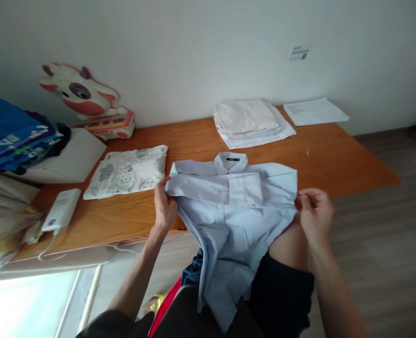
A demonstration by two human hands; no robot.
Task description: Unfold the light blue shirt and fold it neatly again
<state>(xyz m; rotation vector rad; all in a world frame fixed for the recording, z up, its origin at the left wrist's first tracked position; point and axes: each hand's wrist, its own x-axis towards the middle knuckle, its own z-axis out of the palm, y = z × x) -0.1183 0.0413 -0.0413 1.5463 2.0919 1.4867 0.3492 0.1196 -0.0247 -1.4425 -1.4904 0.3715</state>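
The wooden worktop (pixel 334 159) runs along a pale wall, and a light blue shirt (pixel 232 197) lies over its near edge, collar toward the wall, sleeves folded across the body, lower half hanging off the edge onto the person's lap. At the far edge near the right corner sits a stack of folded white cloth (pixel 250 122), with a sheet of paper (pixel 315 111) just beside it in the far right corner. Left of the shirt, a folded patterned cloth (pixel 128 171) lies flat, near but apart. Toward the left end are a pile of blue clothes (pixel 14 134), a white pad (pixel 72 157) under them, a cow-shaped toy (pixel 88 101) against the wall, and a white power bank (pixel 62 209) near the near edge. The left hand (pixel 164 206) has its grip closed on the shirt's left folded edge; the right hand (pixel 313 211) pinches the shirt's right edge between closed fingertips.
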